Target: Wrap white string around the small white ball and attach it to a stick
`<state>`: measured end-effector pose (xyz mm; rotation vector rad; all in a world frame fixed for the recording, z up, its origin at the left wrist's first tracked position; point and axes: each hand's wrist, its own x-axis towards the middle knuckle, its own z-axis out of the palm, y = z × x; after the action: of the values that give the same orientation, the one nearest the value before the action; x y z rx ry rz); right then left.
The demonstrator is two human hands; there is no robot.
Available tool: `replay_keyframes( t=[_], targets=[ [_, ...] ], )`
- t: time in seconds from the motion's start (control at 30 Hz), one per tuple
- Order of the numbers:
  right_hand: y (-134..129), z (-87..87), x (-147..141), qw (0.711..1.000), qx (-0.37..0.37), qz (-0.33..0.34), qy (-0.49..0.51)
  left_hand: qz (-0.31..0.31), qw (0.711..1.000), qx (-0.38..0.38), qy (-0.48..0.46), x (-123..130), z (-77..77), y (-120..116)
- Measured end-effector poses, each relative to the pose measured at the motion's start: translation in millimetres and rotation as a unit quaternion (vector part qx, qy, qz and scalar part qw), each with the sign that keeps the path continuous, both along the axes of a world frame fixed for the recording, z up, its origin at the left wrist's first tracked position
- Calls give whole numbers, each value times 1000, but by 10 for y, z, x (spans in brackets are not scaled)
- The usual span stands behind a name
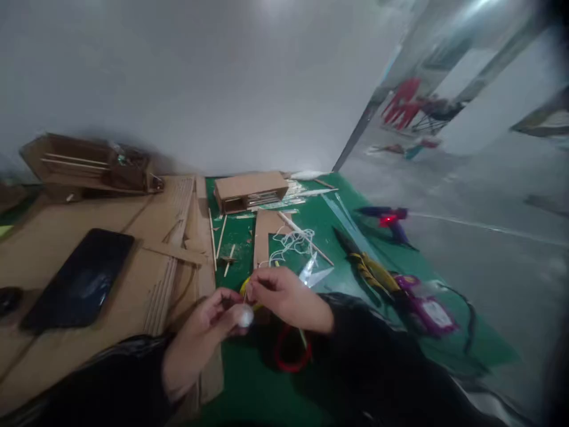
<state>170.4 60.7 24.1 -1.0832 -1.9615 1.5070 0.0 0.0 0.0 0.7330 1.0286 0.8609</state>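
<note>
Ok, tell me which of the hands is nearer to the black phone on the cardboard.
Left. The left hand is just right of the black phone, over the cardboard's edge. The right hand is farther right, over the green mat.

I am holding a small white ball, round and pale, between my thumb and fingers just above the green mat. It is sitting right at the near edge of the cardboard sheet. A thin stick is rising from it, nearly upright; whether it is pushed into the ball is too blurred to tell.
</note>
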Motion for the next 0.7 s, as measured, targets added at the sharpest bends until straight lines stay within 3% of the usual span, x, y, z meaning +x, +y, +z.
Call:
replay_keyframes(
  t=[0.27, 0.5, 0.7],
  targets=[
    [-277, 167, -35, 990, 113, 72, -39, 77, 996, -15, -38, 15, 65, 16],
    [-309, 70, -74, 991, 103, 69, -54, 120, 990, -3, -70, 5, 108, 23],
    [-321, 26, -81, 991, 99, 63, -62, 118, 993, 10, -3, -25, 43, 57]
  ],
)
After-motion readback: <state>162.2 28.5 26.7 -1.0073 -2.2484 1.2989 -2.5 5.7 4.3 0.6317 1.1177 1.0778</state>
